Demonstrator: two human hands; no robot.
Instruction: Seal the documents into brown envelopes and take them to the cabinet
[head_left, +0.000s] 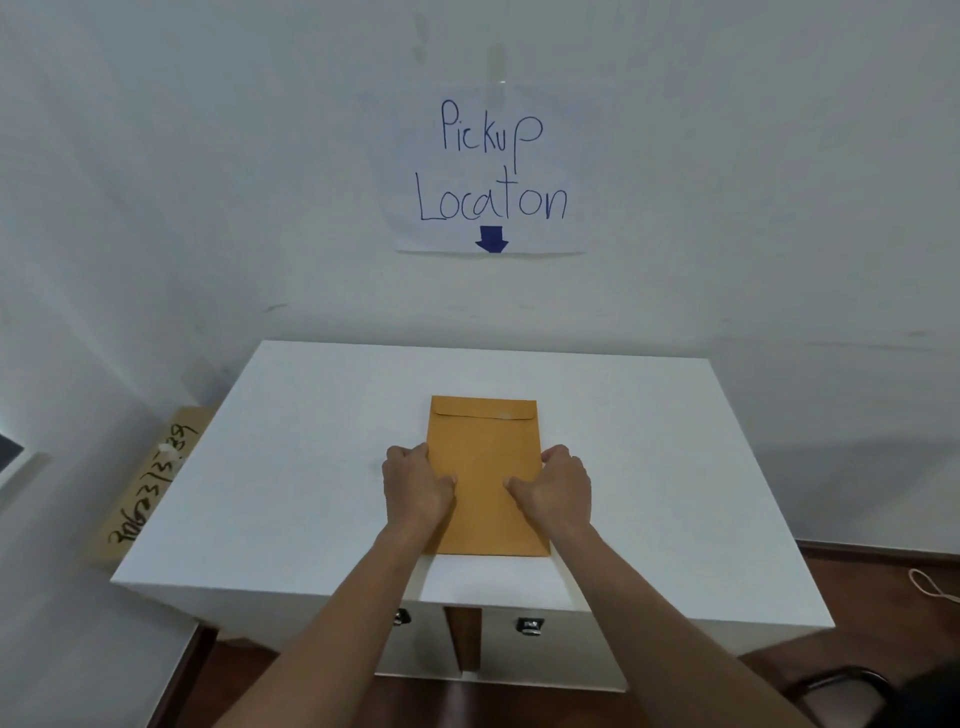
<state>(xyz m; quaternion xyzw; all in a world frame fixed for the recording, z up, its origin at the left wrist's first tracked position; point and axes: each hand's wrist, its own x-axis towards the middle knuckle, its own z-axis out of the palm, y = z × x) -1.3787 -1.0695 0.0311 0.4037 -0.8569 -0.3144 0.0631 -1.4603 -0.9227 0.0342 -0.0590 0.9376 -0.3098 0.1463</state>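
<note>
A brown envelope (485, 467) lies flat on the white cabinet top (291, 467), its flap folded down at the far end. My left hand (418, 486) grips the envelope's left edge, thumb on top and fingers curled at the side. My right hand (558, 488) grips the right edge the same way. No loose document is visible outside the envelope.
A paper sign (491, 171) reading "Pickup Location" with a down arrow is taped on the wall above the cabinet. A cardboard box (150, 483) with handwriting stands wedged left of the cabinet. Two metal locks (530, 623) sit on the cabinet front. A dark chair (841, 691) is at lower right.
</note>
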